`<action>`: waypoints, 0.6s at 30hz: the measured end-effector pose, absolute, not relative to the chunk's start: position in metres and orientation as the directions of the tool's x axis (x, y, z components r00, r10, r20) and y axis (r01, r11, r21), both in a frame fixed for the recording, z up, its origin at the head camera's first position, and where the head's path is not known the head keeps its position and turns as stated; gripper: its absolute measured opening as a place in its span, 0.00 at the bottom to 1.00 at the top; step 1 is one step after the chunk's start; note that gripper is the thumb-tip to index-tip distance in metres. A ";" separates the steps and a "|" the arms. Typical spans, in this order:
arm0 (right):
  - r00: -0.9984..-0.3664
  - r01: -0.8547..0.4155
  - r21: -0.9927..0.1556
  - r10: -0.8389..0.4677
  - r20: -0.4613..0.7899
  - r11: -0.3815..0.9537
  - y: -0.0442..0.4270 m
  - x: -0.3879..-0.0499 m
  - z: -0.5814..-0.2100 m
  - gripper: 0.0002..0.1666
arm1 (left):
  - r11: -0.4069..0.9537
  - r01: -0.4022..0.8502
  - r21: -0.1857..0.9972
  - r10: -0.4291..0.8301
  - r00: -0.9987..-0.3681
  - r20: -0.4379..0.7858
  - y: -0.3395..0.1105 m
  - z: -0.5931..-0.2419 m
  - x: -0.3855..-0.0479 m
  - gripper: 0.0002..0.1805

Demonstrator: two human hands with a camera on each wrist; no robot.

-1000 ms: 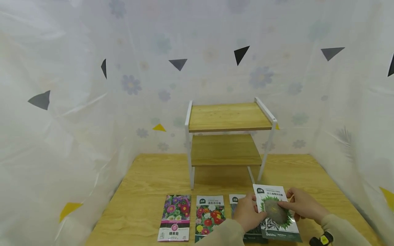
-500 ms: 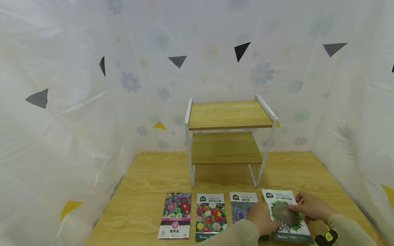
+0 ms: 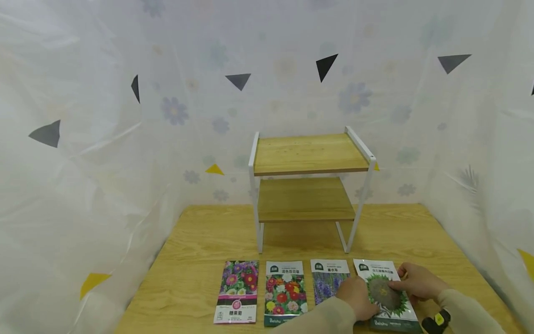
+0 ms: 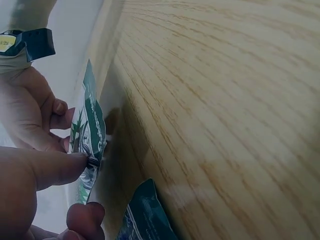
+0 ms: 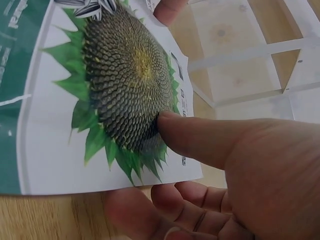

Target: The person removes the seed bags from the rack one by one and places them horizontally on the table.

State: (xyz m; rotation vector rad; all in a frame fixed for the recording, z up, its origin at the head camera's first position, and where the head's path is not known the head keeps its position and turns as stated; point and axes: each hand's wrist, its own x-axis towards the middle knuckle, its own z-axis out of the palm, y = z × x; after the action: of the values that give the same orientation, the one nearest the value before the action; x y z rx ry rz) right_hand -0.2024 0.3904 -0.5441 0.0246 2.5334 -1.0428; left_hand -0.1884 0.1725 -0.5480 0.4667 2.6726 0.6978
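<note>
A sunflower seed packet [image 3: 384, 293], white with a green bottom band, is at the right end of a row of packets. My left hand [image 3: 356, 298] pinches its left edge, thumb on the front. On the opposite edge my right hand [image 3: 420, 282] grips it, thumb [image 5: 195, 137] on the printed flower head and fingers behind. In the left wrist view the packet [image 4: 90, 135] stands tilted off the wood. Just left is a lavender seed packet [image 3: 327, 284], partly covered by my left hand and sleeve.
Farther left lie a mixed-flower seed packet [image 3: 286, 290] and a pink-banded flower packet [image 3: 237, 291]. A two-tier wooden shelf [image 3: 310, 155] with white legs stands behind them on the wooden table [image 3: 200, 241]. Pale patterned sheeting [image 3: 275, 102] encloses the back and sides.
Both hands have moved the sunflower packet right and lowered it, off the lavender packet it overlapped. Over the last half second it has shifted only slightly.
</note>
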 end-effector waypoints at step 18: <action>-0.926 0.165 -0.676 -0.123 -0.356 0.719 0.402 -0.202 -0.558 0.25 | 0.845 0.375 0.381 0.481 -0.844 -0.238 0.185 -0.552 -0.193 0.17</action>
State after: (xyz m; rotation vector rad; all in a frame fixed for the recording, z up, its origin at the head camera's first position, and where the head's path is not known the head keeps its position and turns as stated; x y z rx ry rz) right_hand -0.2019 0.4015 -0.5580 0.0323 2.5466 -1.0526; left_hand -0.1929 0.1852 -0.5521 0.6446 2.6972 0.4616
